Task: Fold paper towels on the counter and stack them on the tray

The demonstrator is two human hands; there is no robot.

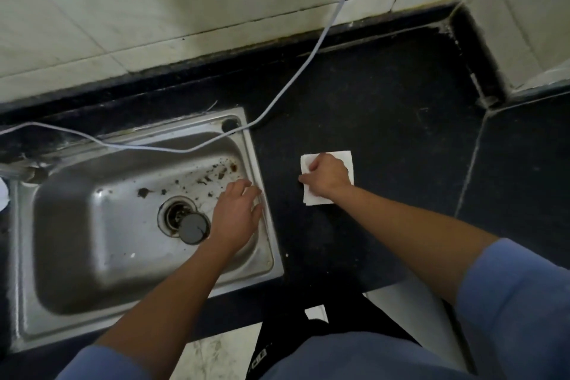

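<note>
Head view only. Paper towel (344,160) lies flat on the dark counter (385,133), just right of the sink (77,241), apart from its rim. White, roughly rectangular, corners showing at the upper right and lower left, the middle covered. Right hand (327,177) sits on top of it, knuckles up, fingers curled down toward the towel's left side, thumb sticking out past the left edge. Looks like a pinch on that edge, but the hand itself hides the contact, so treat it as probable. Left hand (236,213) is over the sink's right side, palm down, fingers spread and relaxed, holding nothing, fingertips at or just above the right rim; can't tell if they touch the metal. Both forearms bare, blue sleeves (518,302) at the bottom corners. The sink is stainless, with a single basin, and dark debris (212,177) is scattered across its far right part. Drain (175,214) is mid-basin with a dark round plug (194,228) lying tilted on its near right edge, beside the left wrist. Open tap hole (230,124) in the sink's far right corner. Pale cable (308,65) drops from the top of frame, crosses the tiled wall (154,9) and the counter, then runs left along the back of the sink and off frame. Wall tiles are stained, with dark grime along the joint with the counter.
</note>
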